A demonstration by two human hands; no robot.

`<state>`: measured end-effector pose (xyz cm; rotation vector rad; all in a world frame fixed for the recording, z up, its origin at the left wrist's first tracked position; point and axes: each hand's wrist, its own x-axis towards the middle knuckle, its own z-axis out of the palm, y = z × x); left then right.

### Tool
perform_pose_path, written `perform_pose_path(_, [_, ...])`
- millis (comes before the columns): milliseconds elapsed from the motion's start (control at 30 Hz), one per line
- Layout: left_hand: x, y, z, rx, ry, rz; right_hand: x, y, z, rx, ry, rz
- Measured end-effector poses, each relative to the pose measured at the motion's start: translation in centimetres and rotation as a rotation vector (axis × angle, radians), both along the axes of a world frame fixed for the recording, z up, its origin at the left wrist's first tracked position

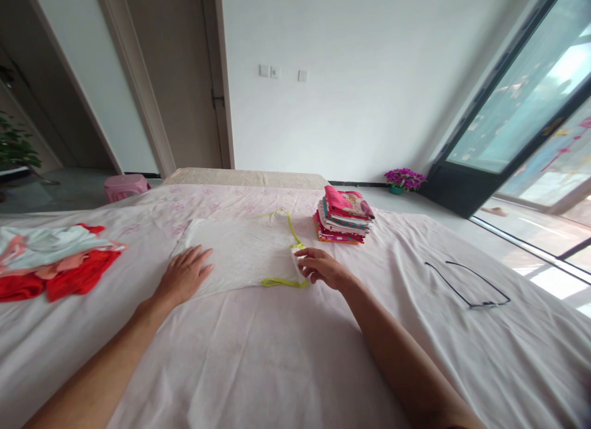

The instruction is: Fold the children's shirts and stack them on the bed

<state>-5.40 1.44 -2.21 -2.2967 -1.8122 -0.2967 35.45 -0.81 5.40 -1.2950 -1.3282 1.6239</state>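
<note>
A white garment with yellow-green trim (244, 253) lies spread on the bed. My left hand (184, 272) rests flat on its left part, fingers stretched out and open. My right hand (321, 266) is at the garment's right edge by the trim, fingers curled and touching the cloth; whether they pinch it I cannot make out.
A folded stack of colourful clothes (344, 215) sits just beyond the garment on the right. A loose pile of red, white and peach clothes (50, 260) lies at the left. A dark wire hanger (468, 284) lies on the pale sheet (286, 355). A pink stool (125, 186) and flowerpot (404, 180) stand on the floor.
</note>
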Motion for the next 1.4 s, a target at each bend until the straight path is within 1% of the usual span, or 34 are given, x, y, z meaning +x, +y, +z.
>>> perform_pose_path(67, [0.0, -0.1, 0.0, 0.003, -0.003, -0.005, -0.6, -0.4, 0.3, -0.016, 0.143, 0.135])
perform_pose_path(100, [0.0, -0.1, 0.0, 0.006, -0.007, -0.007, -0.8, -0.6, 0.3, -0.013, 0.191, 0.182])
perform_pose_path(133, [0.0, -0.1, 0.0, 0.009, -0.012, -0.009, -1.0, -0.5, 0.1, 0.001, 0.216, 0.196])
perform_pose_path(167, [0.1, -0.1, 0.0, 0.013, -0.019, -0.012, -1.1, -0.4, -0.1, 0.026, 0.215, 0.169])
perform_pose_path(200, [0.1, -0.1, 0.0, 0.017, -0.029, -0.016, -1.1, -0.2, -0.5, 0.059, 0.191, 0.102])
perform_pose_path(267, [0.1, -0.1, 0.0, 0.032, -0.064, -0.025, -0.8, 0.5, -1.4, 0.126, 0.096, -0.086])
perform_pose_path(333, [0.1, -0.1, 0.3, 0.055, -0.119, -0.059, -0.3, 1.1, -2.3, 0.187, -0.009, -0.233])
perform_pose_path(400, [0.4, -0.4, 0.9, 0.089, -0.187, -0.125, 0.1, 1.6, -3.0, 0.257, -0.078, -0.294])
perform_pose_path(500, [2.0, -1.4, 2.4, 0.135, -0.289, -0.226, 0.5, 2.3, -3.7, 0.356, -0.147, -0.283])
perform_pose_path(600, [5.4, -3.2, 4.3, 0.086, -0.365, -0.325, 0.4, 3.6, -4.1, 0.423, -0.280, -0.202])
perform_pose_path(667, [8.7, -4.6, 5.6, -0.007, -0.403, -0.397, 0.2, 4.9, -4.0, 0.497, -0.409, -0.119])
perform_pose_path(733, [12.2, -5.8, 6.5, -0.095, -0.425, -0.461, 0.0, 6.1, -3.9, 0.610, -0.555, -0.030])
perform_pose_path(833, [17.0, -7.0, 7.2, -0.156, -0.352, -0.559, -0.5, 7.2, -3.5, 0.730, -0.769, 0.057])
perform_pose_path(933, [20.2, -6.8, 7.0, -0.125, -0.252, -0.560, -0.6, 7.5, -3.3, 0.733, -0.866, 0.078])
perform_pose_path(1000, [21.3, -6.2, 6.5, -0.105, -0.200, -0.543, -0.4, 7.3, -3.4, 0.738, -0.825, 0.052])
perform_pose_path(1067, [21.7, -5.5, 5.9, -0.093, -0.195, -0.535, 0.0, 7.1, -3.6, 0.707, -0.684, 0.001])
perform_pose_path(1167, [21.6, -4.8, 5.2, -0.051, -0.288, -0.558, 0.8, 6.9, -3.8, 0.540, -0.366, -0.045])
perform_pose_path(1233, [21.4, -4.5, 4.8, -0.011, -0.385, -0.568, 1.1, 7.0, -3.9, 0.455, -0.213, -0.058])
perform_pose_path(1300, [21.2, -4.1, 4.4, 0.001, -0.478, -0.566, 1.3, 7.2, -3.9, 0.446, -0.164, -0.068])
perform_pose_path(1400, [21.1, -3.5, 3.8, -0.028, -0.553, -0.553, 1.3, 7.7, -4.0, 0.509, -0.257, -0.104])
